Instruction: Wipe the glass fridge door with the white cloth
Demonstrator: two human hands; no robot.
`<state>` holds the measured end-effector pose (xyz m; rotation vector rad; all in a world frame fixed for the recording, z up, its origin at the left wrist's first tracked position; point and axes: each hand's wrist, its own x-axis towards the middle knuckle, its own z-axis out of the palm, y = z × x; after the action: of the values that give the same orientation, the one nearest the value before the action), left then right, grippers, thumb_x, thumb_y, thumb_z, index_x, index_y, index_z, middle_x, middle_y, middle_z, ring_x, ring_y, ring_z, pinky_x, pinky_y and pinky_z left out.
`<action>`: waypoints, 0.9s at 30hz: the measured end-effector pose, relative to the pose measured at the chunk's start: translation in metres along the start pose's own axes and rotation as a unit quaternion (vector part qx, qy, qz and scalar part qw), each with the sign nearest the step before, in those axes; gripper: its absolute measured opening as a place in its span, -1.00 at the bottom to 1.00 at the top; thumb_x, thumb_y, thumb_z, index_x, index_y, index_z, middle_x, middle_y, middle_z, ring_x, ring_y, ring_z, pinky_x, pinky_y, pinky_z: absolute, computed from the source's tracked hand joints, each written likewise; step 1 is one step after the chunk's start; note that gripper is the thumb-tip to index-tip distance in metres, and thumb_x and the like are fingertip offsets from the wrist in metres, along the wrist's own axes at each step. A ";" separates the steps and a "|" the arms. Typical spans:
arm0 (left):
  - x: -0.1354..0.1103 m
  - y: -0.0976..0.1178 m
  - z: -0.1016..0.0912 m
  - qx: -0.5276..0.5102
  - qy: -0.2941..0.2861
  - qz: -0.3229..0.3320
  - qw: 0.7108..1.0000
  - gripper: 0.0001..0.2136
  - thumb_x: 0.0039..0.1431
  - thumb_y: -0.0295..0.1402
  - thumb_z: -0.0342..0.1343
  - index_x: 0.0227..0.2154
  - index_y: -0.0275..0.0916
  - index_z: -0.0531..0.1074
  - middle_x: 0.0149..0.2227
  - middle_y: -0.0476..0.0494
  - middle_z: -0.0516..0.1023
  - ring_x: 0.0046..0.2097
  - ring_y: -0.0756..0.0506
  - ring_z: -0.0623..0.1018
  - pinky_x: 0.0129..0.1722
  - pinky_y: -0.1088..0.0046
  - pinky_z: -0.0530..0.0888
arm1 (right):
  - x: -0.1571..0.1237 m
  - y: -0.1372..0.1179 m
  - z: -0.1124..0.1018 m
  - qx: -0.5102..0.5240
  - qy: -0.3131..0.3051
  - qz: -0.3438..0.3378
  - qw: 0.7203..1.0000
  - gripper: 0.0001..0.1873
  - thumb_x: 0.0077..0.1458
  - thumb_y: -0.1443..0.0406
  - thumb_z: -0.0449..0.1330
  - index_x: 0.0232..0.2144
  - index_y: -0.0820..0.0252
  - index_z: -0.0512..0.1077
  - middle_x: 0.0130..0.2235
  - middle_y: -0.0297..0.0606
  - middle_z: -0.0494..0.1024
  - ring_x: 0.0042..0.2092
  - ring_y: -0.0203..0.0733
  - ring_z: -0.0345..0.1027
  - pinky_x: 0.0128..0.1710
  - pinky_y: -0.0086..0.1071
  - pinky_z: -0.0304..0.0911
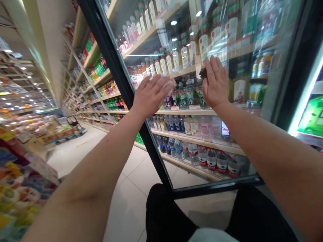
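Both my arms reach forward to the glass door (176, 148) of a drinks cooler, which has a black frame. My right hand (215, 82) lies flat on the glass with its fingers stretched upward and holds nothing. My left hand (151, 94) is at the same height, just to the left, fingers pointing right. Its fingertips press a pale, blurred cloth (167, 84) against the glass. Behind the glass stand rows of bottles (202, 156) on shelves.
A long aisle of stocked shelves (98, 84) runs away on the left, with a blue flat trolley (68, 129) far down it. Packaged goods (17, 188) crowd the near left. The lit cooler interior (311, 117) is at the right. My dark-trousered legs (166, 215) are below on pale floor tiles.
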<state>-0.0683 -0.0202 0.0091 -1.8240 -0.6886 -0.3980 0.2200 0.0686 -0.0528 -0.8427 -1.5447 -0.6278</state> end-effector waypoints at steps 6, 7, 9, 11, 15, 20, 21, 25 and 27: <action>0.003 0.025 0.013 0.003 0.050 -0.066 0.997 -0.45 0.52 -0.35 -0.11 0.50 -0.13 0.01 0.50 -0.15 0.05 0.51 -0.37 0.01 0.44 -0.15 0.11 | 0.000 0.000 -0.003 0.002 -0.005 0.008 1.000 -0.33 0.39 0.23 -0.16 0.49 0.22 0.04 0.51 -0.25 0.00 0.54 -0.11 -0.20 0.54 0.06 -0.18; -0.003 0.038 0.015 0.005 0.042 -0.040 0.998 -0.43 0.51 -0.36 -0.10 0.51 -0.17 -0.02 0.50 -0.20 0.06 0.51 -0.37 -0.02 0.44 -0.15 0.11 | 0.000 0.000 -0.003 0.004 -0.007 0.008 1.000 -0.33 0.39 0.24 -0.16 0.49 0.23 0.04 0.51 -0.22 0.01 0.54 -0.10 -0.21 0.54 0.06 -0.19; -0.013 0.056 0.018 0.008 0.009 0.025 1.000 -0.40 0.50 -0.38 -0.06 0.52 -0.20 -0.05 0.49 -0.23 0.08 0.52 -0.35 -0.04 0.47 -0.10 0.08 | 0.001 0.001 -0.002 0.008 -0.010 0.006 1.000 -0.32 0.39 0.23 -0.16 0.49 0.25 0.04 0.51 -0.20 0.00 0.55 -0.09 -0.23 0.55 0.05 -0.21; -0.017 0.056 0.017 0.005 -0.018 0.056 0.998 -0.41 0.51 -0.41 -0.07 0.52 -0.14 -0.04 0.49 -0.17 0.11 0.52 -0.30 -0.02 0.50 -0.05 0.02 | 0.001 0.001 -0.001 0.008 -0.009 0.006 1.000 -0.33 0.40 0.21 -0.18 0.49 0.19 0.03 0.51 -0.26 -0.01 0.55 -0.10 -0.24 0.55 0.02 -0.22; -0.005 0.014 0.010 -0.034 0.028 -0.048 0.998 -0.44 0.53 -0.38 -0.19 0.51 -0.01 -0.05 0.53 0.07 -0.07 0.53 -0.24 -0.09 0.52 -0.13 -0.25 | 0.001 0.001 0.000 0.001 -0.007 0.011 1.000 -0.33 0.39 0.18 -0.20 0.49 0.08 0.01 0.51 -0.41 -0.01 0.55 -0.15 -0.22 0.55 0.02 -0.20; 0.009 -0.002 0.011 -0.027 0.070 -0.153 0.985 -0.43 0.52 -0.30 -0.21 0.53 -0.03 -0.09 0.55 0.12 -0.23 0.54 -0.18 -0.25 0.54 -0.05 -0.18 | 0.002 -0.001 -0.004 0.014 -0.019 0.019 1.000 -0.31 0.38 0.20 -0.18 0.49 0.21 0.02 0.52 -0.35 -0.05 0.55 -0.14 -0.24 0.56 -0.02 -0.23; 0.008 0.008 0.013 -0.027 0.065 -0.149 0.986 -0.42 0.52 -0.30 -0.20 0.53 -0.06 -0.10 0.55 0.05 -0.21 0.54 -0.19 -0.26 0.54 -0.06 -0.15 | 0.003 -0.001 -0.005 0.023 -0.024 0.025 0.999 -0.32 0.39 0.18 -0.18 0.50 0.11 0.01 0.51 -0.44 -0.04 0.55 -0.15 -0.25 0.56 -0.02 -0.24; 0.002 0.052 0.022 -0.028 0.019 -0.046 0.998 -0.42 0.50 -0.31 -0.10 0.50 -0.13 -0.01 0.53 -0.15 -0.07 0.54 -0.26 -0.23 0.50 -0.15 -0.04 | 0.002 -0.002 -0.006 0.034 -0.028 0.028 0.999 -0.32 0.40 0.18 -0.18 0.50 0.10 0.01 0.51 -0.41 -0.03 0.55 -0.08 -0.28 0.56 0.04 -0.26; 0.005 0.055 0.023 -0.033 -0.015 0.012 0.999 -0.45 0.51 -0.29 -0.08 0.48 -0.08 0.04 0.53 -0.09 -0.03 0.54 -0.25 -0.19 0.50 -0.17 -0.04 | 0.002 -0.002 -0.006 0.021 -0.021 0.017 0.999 -0.32 0.40 0.22 -0.19 0.49 0.24 0.02 0.52 -0.28 -0.03 0.55 -0.07 -0.27 0.55 0.06 -0.24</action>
<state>-0.0315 -0.0100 -0.0367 -1.9025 -0.6806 -0.3828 0.2216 0.0633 -0.0502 -0.8536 -1.5737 -0.5536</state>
